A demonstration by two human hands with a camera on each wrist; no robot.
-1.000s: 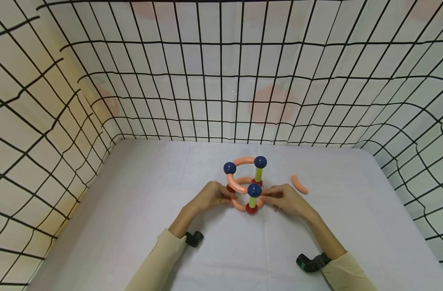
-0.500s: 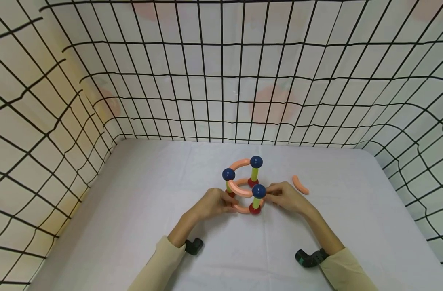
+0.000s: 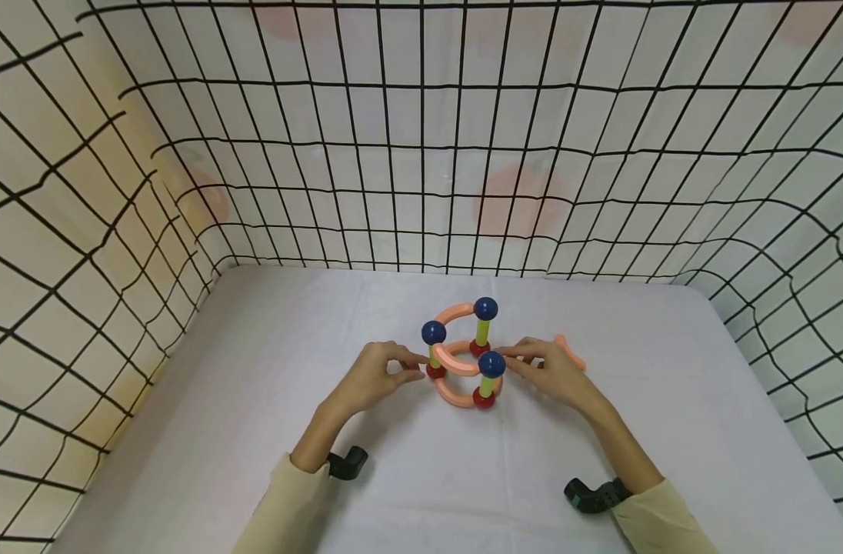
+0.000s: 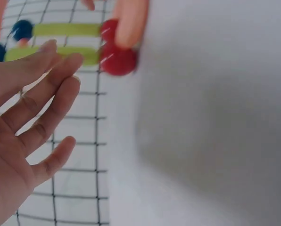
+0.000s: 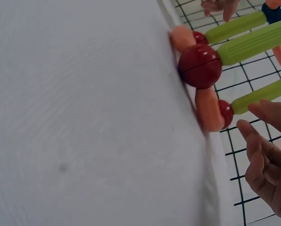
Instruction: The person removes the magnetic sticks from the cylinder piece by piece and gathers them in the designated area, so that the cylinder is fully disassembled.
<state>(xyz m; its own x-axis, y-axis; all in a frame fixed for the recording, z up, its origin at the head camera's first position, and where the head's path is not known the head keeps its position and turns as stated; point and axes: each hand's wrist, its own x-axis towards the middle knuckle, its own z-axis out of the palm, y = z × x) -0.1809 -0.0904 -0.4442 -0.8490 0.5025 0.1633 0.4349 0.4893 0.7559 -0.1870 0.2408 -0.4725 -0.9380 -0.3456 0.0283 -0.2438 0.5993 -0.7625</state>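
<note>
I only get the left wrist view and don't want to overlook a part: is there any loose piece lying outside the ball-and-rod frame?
Observer: Yes, the head view shows one loose curved orange rod on the white cloth, close by the right hand.

Operator: Good to know. Are the blue balls on top linked all the way round?

Observer: No. In the head view there are three, and no rod spans the right side, between the back blue ball and the front blue ball.
</note>
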